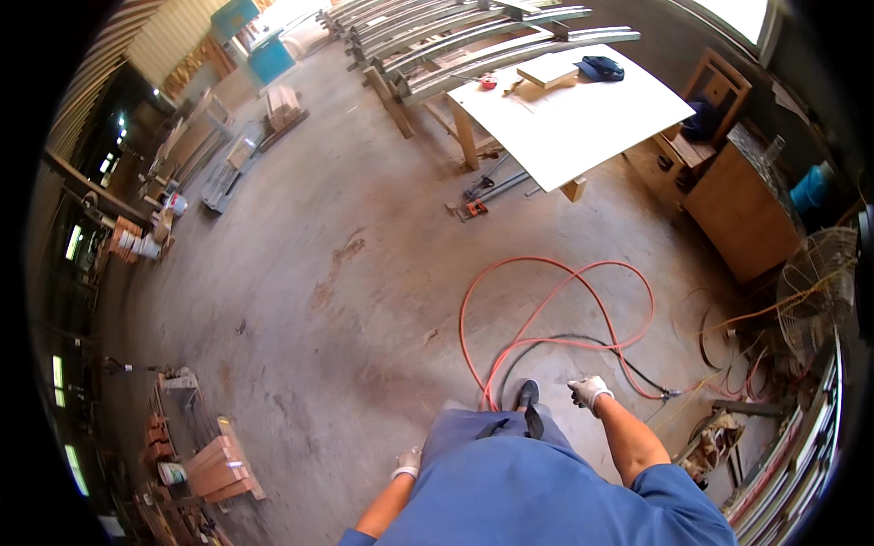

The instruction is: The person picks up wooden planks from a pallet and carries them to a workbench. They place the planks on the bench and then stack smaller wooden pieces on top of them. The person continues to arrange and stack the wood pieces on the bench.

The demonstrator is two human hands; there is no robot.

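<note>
My right hand (pixel 592 392), in a pale work glove, is held out ahead of my body on the right. Its fingers are curled, with something dark at the fingertips that may be part of the glove. At my left side hangs my left hand (pixel 408 462), gloved too, low beside my thigh; its fingers are too blurred to read. On the floor in front of me lies a looped red hose (pixel 464 314). A black hose (pixel 596 340) crosses it and meets a fitting near my right hand.
Ahead stands a white-topped table (pixel 583 136) with a dark cap (pixel 601 68), a board (pixel 547 71) and a red tape measure (pixel 489 82). Clamps (pixel 473 209) lie beneath. A fan (pixel 815 296) and cords are at right. Stacked wood (pixel 218 469) sits at left.
</note>
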